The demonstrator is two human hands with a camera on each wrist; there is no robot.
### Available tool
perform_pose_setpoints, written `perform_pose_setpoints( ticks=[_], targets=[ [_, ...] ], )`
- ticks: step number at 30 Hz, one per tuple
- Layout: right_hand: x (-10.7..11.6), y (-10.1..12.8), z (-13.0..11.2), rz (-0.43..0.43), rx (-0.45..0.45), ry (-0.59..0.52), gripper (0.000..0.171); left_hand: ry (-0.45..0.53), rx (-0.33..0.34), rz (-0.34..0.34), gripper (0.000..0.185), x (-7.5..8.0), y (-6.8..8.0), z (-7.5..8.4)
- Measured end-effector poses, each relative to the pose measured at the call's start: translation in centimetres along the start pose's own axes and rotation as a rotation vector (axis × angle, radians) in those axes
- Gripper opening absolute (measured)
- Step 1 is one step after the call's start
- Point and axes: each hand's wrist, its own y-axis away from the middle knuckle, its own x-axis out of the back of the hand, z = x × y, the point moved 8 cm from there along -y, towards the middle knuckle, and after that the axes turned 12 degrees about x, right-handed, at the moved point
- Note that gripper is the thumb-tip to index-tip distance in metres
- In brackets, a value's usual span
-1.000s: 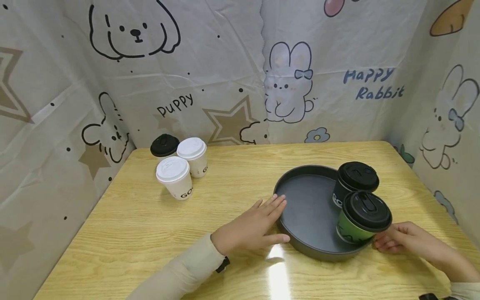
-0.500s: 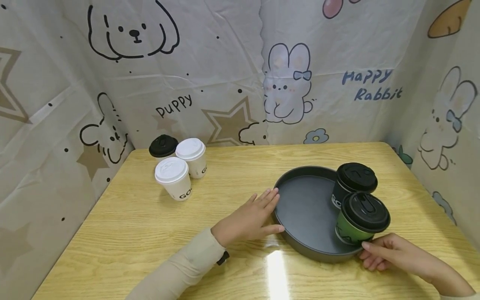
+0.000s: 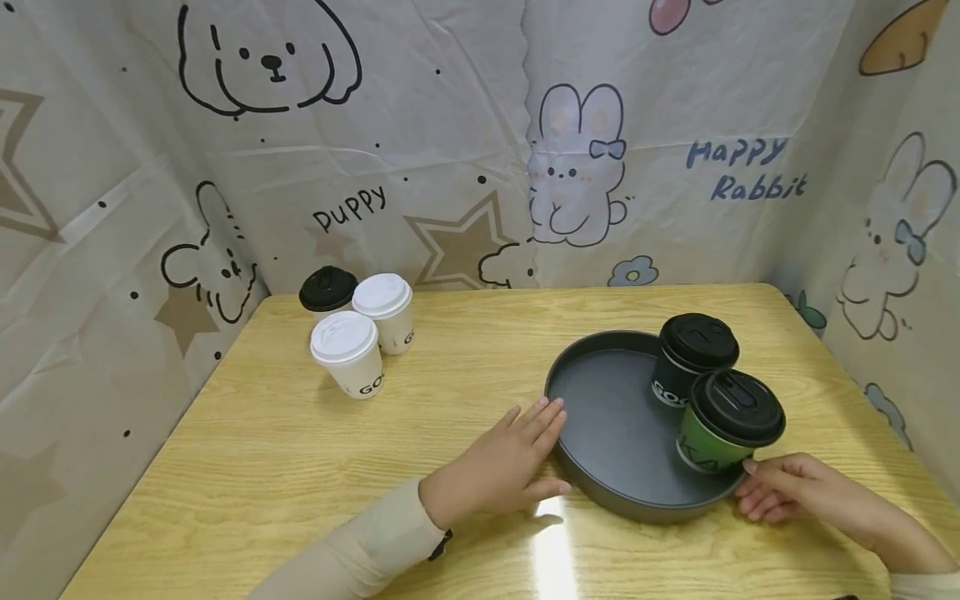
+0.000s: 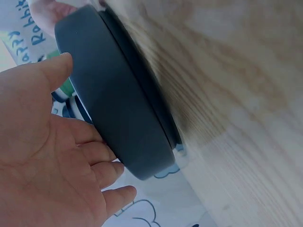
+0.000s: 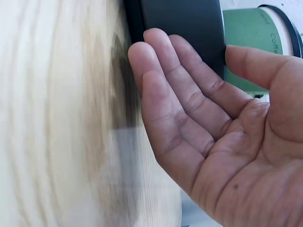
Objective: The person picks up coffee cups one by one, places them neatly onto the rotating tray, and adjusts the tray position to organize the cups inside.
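A round dark grey tray (image 3: 607, 417) lies on the wooden table (image 3: 300, 450). Inside it, at its right side, stand a black cup (image 3: 692, 358) and a green cup (image 3: 726, 423), both with black lids. My left hand (image 3: 501, 462) rests flat on the table with straight fingers against the tray's left wall (image 4: 128, 123). My right hand (image 3: 787, 492) touches the tray's front right wall (image 5: 189, 23) with relaxed straight fingers, right below the green cup (image 5: 255, 47).
Two white cups with white lids (image 3: 351, 354) (image 3: 386, 310) and one with a black lid (image 3: 328, 290) stand at the table's far left. Cartoon-printed cloth walls (image 3: 480, 142) close in the back and both sides.
The tray has turned slightly: the two cups shifted a little along its right side. Both hands stayed against its walls, the right one moving slightly right.
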Motion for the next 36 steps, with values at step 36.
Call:
perform_pose_setpoints(
  ticks=[36],
  targets=[
    [0.8, -0.1, -0.1, -0.017, -0.017, 0.036, 0.049, 0.219, 0.279, 0.177, 0.078, 5.7, 1.5, -9.7]
  ],
)
